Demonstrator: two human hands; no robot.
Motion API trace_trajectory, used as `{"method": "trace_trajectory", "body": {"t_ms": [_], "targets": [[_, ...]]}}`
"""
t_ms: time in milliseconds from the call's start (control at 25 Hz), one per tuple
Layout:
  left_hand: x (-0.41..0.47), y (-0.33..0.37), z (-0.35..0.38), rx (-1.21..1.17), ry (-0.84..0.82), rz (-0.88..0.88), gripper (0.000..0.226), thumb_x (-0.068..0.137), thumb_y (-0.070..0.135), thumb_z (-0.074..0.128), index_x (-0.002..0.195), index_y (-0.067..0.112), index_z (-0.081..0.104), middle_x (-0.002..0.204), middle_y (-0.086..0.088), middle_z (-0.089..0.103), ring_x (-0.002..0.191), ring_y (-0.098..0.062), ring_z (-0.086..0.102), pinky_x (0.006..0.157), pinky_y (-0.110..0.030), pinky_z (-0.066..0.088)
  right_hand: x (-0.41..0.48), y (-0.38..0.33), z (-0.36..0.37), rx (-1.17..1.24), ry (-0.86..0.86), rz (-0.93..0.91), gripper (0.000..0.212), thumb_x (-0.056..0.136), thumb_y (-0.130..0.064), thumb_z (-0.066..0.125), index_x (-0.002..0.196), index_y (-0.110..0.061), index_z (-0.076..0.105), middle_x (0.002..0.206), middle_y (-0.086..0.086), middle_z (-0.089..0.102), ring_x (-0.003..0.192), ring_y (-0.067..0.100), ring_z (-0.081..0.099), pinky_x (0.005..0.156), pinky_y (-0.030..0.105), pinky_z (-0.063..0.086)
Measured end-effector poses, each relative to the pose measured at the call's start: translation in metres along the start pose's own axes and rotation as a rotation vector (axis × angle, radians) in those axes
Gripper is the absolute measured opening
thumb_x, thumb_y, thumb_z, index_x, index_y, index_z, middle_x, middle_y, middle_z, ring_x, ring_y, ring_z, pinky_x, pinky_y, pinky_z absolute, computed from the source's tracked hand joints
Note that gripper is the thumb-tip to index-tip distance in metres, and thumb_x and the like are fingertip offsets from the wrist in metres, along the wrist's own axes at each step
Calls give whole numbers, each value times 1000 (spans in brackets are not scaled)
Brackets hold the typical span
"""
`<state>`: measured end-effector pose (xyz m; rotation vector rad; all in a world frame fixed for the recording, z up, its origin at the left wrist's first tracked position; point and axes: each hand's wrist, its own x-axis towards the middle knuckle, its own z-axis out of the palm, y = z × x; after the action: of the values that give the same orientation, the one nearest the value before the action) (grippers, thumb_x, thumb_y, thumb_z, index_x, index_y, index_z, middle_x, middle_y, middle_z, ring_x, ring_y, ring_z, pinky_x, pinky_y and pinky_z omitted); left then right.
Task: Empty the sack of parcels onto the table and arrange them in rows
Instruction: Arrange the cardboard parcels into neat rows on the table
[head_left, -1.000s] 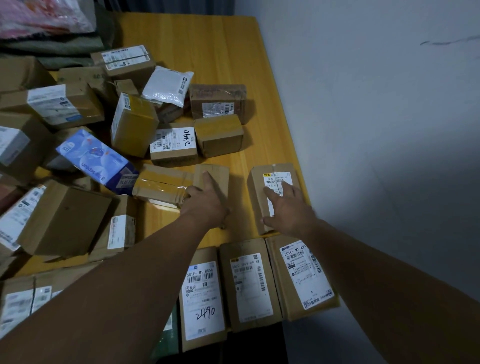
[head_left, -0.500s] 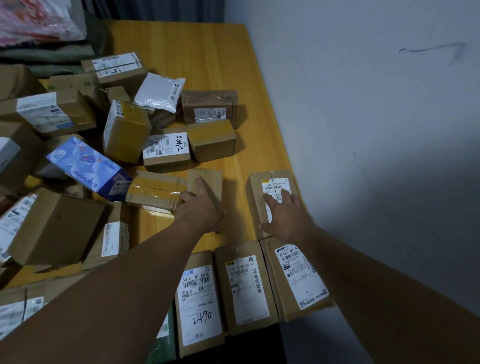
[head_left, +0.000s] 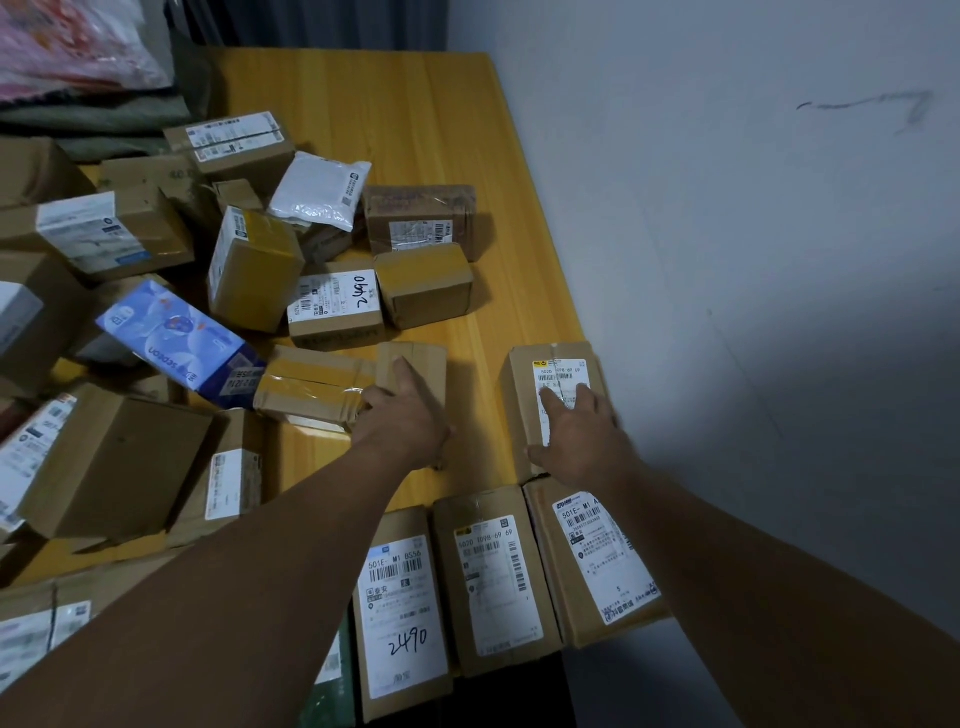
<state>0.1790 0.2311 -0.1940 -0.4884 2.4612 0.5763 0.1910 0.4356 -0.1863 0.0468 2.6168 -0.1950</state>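
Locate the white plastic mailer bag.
Head view, far centre of the table: the white mailer bag lies atop the pile, just left of the dark taped box and behind the upright yellow-taped box.

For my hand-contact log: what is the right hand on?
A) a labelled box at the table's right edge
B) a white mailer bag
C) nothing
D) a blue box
A: the right hand lies with fingers flat on the box whose label faces up, at the right edge of the table.
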Motion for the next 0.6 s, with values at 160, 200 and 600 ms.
{"method": "trace_trajectory", "body": {"t_ms": [160, 200, 600], "targets": [[0, 0, 1, -5, 5, -6, 106, 84, 47, 74, 155, 26, -2, 149, -26, 27, 130, -49, 44, 102, -56, 46, 1, 0, -1, -1, -16, 18, 83, 90, -48, 66, 157, -28, 20, 157, 15, 21, 143, 37, 21, 109, 50, 35], [0, 1, 1, -3, 5, -10, 106, 84, 47, 74, 155, 27, -3, 149, -26, 27, 130, -49, 44, 102, -56, 46, 2, 0, -2, -6, -20, 20, 82, 90, -48, 65, 156, -27, 21, 157, 16, 21, 143, 37, 21, 109, 50, 35], [13, 22, -20, -79, 148, 41, 117, 81, 54, 74, 158, 15, -5, 164, -15, 1, 151, -37, 8, 117, -55, 27, 64, -41, -62, 22, 79, -59, 54, 94, -37, 58, 139, -12, 41, 142, 18, 37, 132, 37, 34, 101, 45, 39]]}}
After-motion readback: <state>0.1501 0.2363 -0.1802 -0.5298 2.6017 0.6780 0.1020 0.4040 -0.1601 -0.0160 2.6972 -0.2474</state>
